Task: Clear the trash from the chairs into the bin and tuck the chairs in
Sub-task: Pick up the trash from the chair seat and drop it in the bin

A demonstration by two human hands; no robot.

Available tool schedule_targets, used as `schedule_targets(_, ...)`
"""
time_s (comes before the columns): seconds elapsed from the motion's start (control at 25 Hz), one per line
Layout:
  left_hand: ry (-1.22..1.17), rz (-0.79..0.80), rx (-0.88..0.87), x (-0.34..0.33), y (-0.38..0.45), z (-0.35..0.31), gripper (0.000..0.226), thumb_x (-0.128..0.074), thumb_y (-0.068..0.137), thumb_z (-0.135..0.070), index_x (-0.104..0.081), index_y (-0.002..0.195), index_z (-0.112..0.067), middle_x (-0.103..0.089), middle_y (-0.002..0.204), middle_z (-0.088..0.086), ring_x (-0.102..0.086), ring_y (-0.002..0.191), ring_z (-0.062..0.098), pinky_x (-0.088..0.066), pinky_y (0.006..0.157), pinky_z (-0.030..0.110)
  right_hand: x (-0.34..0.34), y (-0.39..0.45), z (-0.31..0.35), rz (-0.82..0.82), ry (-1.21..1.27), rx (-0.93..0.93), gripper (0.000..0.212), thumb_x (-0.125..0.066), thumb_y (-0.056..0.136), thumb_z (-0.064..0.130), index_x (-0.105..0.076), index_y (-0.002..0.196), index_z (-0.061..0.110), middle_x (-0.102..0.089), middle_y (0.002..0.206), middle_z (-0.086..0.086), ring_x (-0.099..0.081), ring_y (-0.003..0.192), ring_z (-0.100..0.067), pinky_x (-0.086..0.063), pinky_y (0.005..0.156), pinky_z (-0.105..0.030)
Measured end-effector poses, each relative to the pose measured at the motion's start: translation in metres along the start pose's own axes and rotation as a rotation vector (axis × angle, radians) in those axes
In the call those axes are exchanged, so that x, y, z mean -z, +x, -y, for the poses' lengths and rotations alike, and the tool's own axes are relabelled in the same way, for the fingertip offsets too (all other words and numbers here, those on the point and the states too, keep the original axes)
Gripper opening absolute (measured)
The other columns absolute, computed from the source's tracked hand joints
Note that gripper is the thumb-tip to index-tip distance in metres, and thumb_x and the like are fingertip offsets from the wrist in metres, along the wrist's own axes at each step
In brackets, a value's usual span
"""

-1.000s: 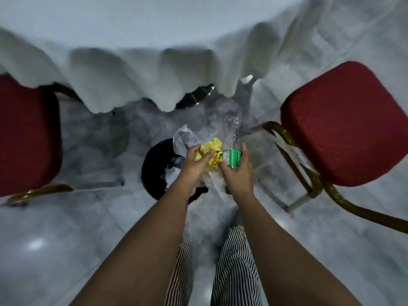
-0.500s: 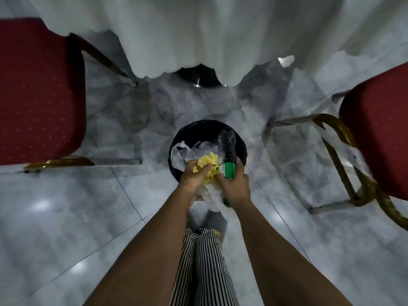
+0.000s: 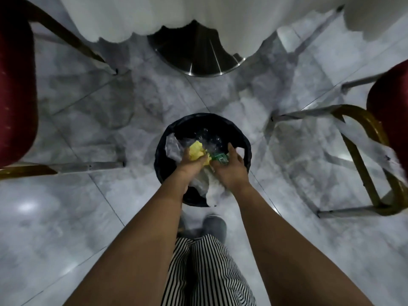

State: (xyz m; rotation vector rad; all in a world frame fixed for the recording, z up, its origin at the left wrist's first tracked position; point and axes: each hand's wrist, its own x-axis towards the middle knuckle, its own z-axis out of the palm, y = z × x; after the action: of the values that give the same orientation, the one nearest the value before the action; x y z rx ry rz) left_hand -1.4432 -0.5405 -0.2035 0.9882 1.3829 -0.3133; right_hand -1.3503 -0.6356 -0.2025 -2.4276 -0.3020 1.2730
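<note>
A round black bin (image 3: 245,149) stands on the marble floor right in front of my feet. Both my hands are over its mouth. My left hand (image 3: 189,167) holds crumpled yellow paper (image 3: 197,150) and a clear plastic bag (image 3: 172,146). My right hand (image 3: 230,168) grips a clear plastic bottle (image 3: 213,143) by its green label (image 3: 219,159); the bottle points down into the bin. White crumpled plastic (image 3: 212,191) hangs below my hands over the near rim. Red-cushioned chairs stand on either side: one at the left (image 3: 15,89), one at the right (image 3: 390,102).
A table with a white cloth (image 3: 136,16) hangs over the top of the view, its shiny metal base (image 3: 198,56) on the floor beyond the bin. The right chair's gold frame (image 3: 362,151) reaches close to the bin. My striped trousers and grey shoes are below.
I have leaned further over the bin. Both hands have dropped with the trash from above the bin's near rim into its mouth, and the bottle has tipped from upright to pointing downward.
</note>
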Motion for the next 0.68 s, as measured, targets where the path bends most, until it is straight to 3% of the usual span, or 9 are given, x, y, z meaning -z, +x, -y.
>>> schedule_targets(0.12,0.085,0.015,0.042,0.005,-0.008,0.007,0.097,-0.060,0.074,-0.064,-0.008,0.153,-0.048,-0.013,0.165,0.011,-0.030,0.145,0.035,-0.036,0.113,0.046,0.004,-0.017,-0.002,-0.020,-0.002,0.018,0.084,-0.060,0.082,0.051,-0.021,0.155,0.032,-0.032,0.158,-0.006,-0.035,0.142,-0.029,-0.035,0.113,-0.047)
schedule_targets(0.28,0.115,-0.020,-0.061,0.016,-0.057,0.006,0.081,-0.057,0.090,-0.051,-0.014,0.156,-0.036,-0.022,0.162,0.010,-0.031,0.145,0.031,-0.032,0.116,0.044,0.021,-0.069,0.009,-0.014,-0.049,0.104,0.076,-0.060,0.089,0.039,-0.024,0.155,0.025,-0.039,0.154,-0.006,-0.042,0.138,-0.027,-0.040,0.109,-0.044)
schedule_targets(0.4,0.257,-0.074,-0.047,0.026,-0.113,-0.002,0.099,-0.048,0.070,-0.072,-0.014,0.156,-0.036,-0.025,0.162,0.007,-0.026,0.147,0.031,-0.026,0.118,0.048,0.043,-0.113,0.028,0.006,-0.163,0.155,0.071,-0.054,0.093,0.039,-0.021,0.155,0.023,-0.037,0.154,-0.010,-0.041,0.137,-0.031,-0.040,0.108,-0.043)
schedule_targets(0.56,0.578,-0.226,-0.117,0.049,-0.222,-0.025,0.073,-0.037,0.098,-0.056,-0.006,0.158,-0.029,-0.012,0.165,0.007,-0.006,0.152,0.030,-0.006,0.122,0.051,0.086,-0.195,0.066,0.033,-0.376,0.283,0.068,-0.044,0.100,0.039,-0.015,0.156,0.014,-0.020,0.163,-0.009,-0.020,0.149,-0.026,-0.025,0.118,-0.040)
schedule_targets(0.68,0.662,-0.299,-0.184,0.071,-0.280,-0.039,0.070,-0.031,0.100,-0.055,-0.002,0.158,-0.027,-0.004,0.166,0.010,0.003,0.153,0.028,-0.002,0.122,0.050,0.113,-0.242,0.097,0.008,-0.515,0.381,0.067,-0.036,0.102,0.042,-0.012,0.157,0.012,-0.014,0.164,-0.008,-0.012,0.151,-0.024,-0.017,0.120,-0.037)
